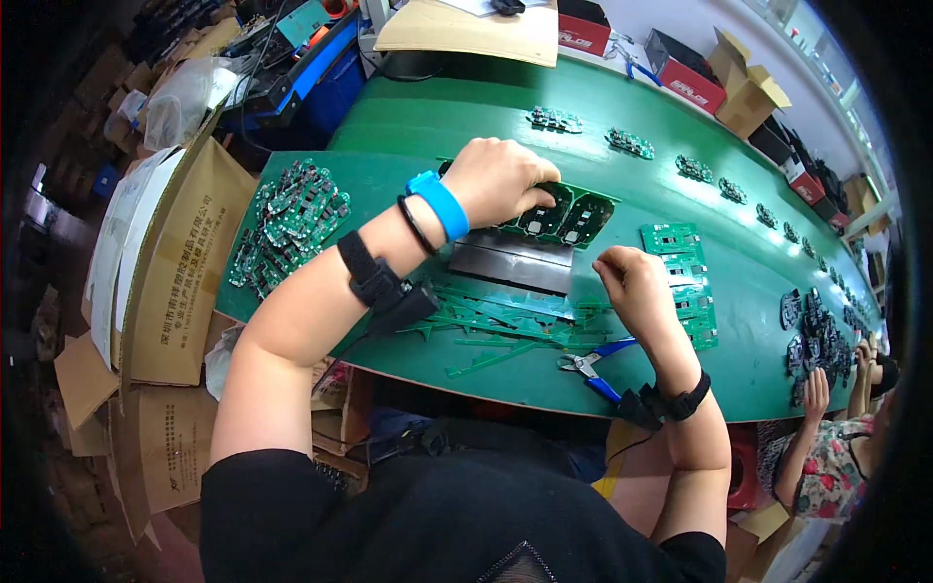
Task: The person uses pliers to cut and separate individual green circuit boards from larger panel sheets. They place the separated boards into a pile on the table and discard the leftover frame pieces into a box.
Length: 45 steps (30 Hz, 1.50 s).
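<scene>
Holding a panel [589, 220] upright at the block [513, 264]
Left hand [501, 183] — fingers pinching its top edge; right hand [637, 284] — fingers curled, cannot tell if closed.

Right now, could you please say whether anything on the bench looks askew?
The green strips lie crisscrossed and untidy in front of the grey block, and the blue-handled cutters lie splayed open near the bench's front edge.

1. An electronics workshop: a long green bench [428, 112] runs across the frame.
2. A circuit panel [588, 219] stands near centre; a heap of boards [292, 228] lies at left, and a row of boards [694, 168] at upper right.
3. Cutters [585, 364] lie beside green scraps [515, 316] below centre.
4. Cartons [180, 282] crowd the left edge.
5. Another person [831, 462] is at lower right.
</scene>
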### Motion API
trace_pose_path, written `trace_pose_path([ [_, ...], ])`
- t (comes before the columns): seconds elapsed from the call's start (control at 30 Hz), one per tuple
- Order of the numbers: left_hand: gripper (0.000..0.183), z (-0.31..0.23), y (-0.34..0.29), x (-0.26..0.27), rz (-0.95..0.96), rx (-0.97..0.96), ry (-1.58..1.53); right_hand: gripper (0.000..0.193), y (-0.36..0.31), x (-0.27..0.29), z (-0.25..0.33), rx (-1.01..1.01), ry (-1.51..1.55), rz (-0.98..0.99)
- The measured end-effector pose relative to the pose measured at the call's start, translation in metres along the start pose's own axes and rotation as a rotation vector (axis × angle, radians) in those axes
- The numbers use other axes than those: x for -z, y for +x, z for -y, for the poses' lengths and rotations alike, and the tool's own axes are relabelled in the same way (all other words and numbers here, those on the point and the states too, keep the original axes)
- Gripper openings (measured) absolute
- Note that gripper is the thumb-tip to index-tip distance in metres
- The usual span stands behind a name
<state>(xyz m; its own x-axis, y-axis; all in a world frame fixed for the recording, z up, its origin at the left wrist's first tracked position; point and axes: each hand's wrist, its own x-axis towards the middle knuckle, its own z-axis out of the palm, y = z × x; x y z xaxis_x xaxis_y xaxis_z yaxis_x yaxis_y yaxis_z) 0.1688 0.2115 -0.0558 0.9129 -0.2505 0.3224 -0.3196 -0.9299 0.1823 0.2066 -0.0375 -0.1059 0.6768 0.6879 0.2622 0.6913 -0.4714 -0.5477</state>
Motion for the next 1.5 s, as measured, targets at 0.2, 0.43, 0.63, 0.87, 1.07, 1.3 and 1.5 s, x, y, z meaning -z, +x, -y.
trace_pose_path([
  [0.2,0.05,0.066,0.056,-0.019,0.29,0.033,-0.189,0.016,0.016,-0.003,-0.007,-0.085,-0.024,0.056],
  [0.43,0.038,0.075,0.043,-0.006,0.323,0.045,-0.582,0.027,0.013,-0.008,-0.011,-0.175,0.171,-0.042],
  [0.63,0.034,0.069,0.02,0.005,0.368,0.167,-0.753,0.01,0.008,-0.005,-0.006,0.039,0.308,0.009],
  [0.87,0.035,0.081,0.002,0.009,0.408,0.401,-0.869,0.033,-0.01,0.005,0.011,0.258,0.019,0.078],
  [1.07,0.036,0.048,-0.006,0.008,0.541,0.299,-1.18,0.037,0.014,0.011,0.062,0.874,-0.497,-0.312],
  [1.3,0.046,0.051,-0.025,0.065,0.462,0.418,-1.154,0.014,0.056,-0.002,0.05,0.395,0.053,-0.242],
  [1.5,0.032,0.056,-0.049,0.04,0.267,0.296,-0.936,0.018,0.065,-0.024,0.046,0.154,0.165,-0.144],
])
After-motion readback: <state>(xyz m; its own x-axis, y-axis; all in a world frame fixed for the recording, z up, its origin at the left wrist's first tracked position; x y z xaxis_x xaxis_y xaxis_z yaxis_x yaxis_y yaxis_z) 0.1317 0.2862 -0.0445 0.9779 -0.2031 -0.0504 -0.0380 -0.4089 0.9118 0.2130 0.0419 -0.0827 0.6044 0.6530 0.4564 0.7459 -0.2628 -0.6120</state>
